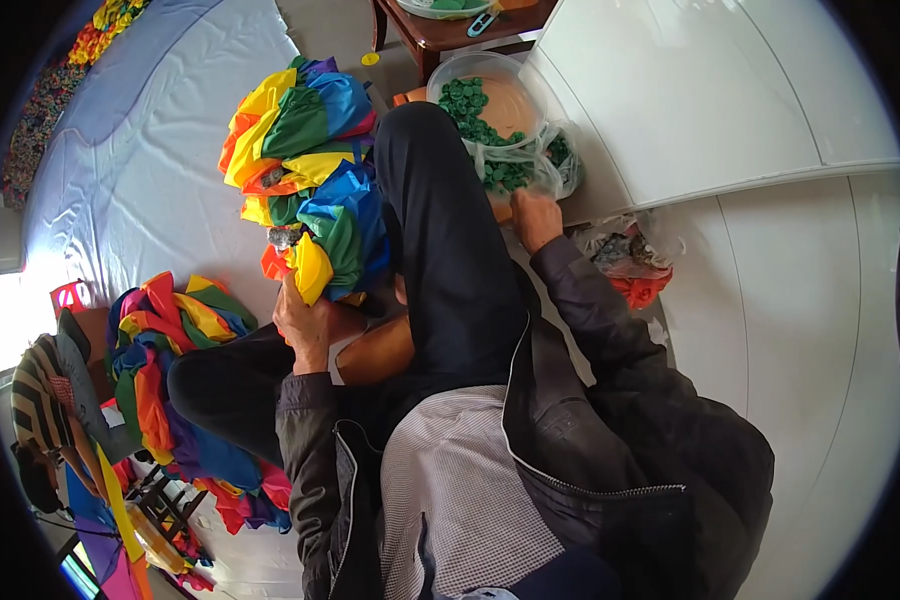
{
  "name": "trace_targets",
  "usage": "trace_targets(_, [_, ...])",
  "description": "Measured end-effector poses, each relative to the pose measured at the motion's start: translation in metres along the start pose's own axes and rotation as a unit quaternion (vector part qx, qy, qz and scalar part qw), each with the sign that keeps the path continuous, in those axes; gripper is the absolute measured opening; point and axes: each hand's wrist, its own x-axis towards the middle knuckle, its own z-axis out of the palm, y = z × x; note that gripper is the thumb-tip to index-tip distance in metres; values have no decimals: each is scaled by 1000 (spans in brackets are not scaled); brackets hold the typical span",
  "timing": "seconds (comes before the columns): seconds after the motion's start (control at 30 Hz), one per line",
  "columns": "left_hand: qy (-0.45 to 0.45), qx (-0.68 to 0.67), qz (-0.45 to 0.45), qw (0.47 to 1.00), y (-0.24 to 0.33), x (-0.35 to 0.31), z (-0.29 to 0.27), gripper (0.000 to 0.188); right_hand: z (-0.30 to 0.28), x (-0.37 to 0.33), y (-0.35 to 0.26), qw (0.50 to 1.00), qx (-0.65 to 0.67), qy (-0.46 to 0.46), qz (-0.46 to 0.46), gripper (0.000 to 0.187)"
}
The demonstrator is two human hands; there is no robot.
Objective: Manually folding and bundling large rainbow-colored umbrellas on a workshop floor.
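Observation:
A heap of rainbow-striped cloth (315,130) in yellow, green, blue and orange lies just left of my raised knee. My left hand (303,325) is closed on the near edge of this cloth, by a yellow fold. A small grey patch, too small to identify, shows on the cloth just beyond that hand. Right of the knee, my right hand (537,220) is beside a clear plastic bag (565,165) of small green pieces. Motion blurs its fingers, so I cannot see whether they hold anything. Behind the bag stands a clear round tub (525,95) with more green pieces.
A second pile of rainbow cloth (155,350) lies to my left. A pale sheet (170,140) spreads across the far left. At the far side stands a brown wooden stool (440,30). A white panel (710,80) and a bag with red contents (640,285) are on the right.

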Motion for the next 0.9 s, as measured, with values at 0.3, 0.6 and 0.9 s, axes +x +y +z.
trace_targets(0.3, [-2, 2, 1, 1000, -1, 2, 1, 39, -38, 25, -35, 940, 260, 220, 20, 18])
trace_targets(0.6, [-13, -19, -19, 1000, 3, -1, -8, 46, 39, 61, -8, 997, 48, 50, -37, 15])
trace_targets(0.9, [-19, -12, 24, 999, 12, 9, -9, 41, 59, 70, -1, 993, 14, 104, -49, 18])
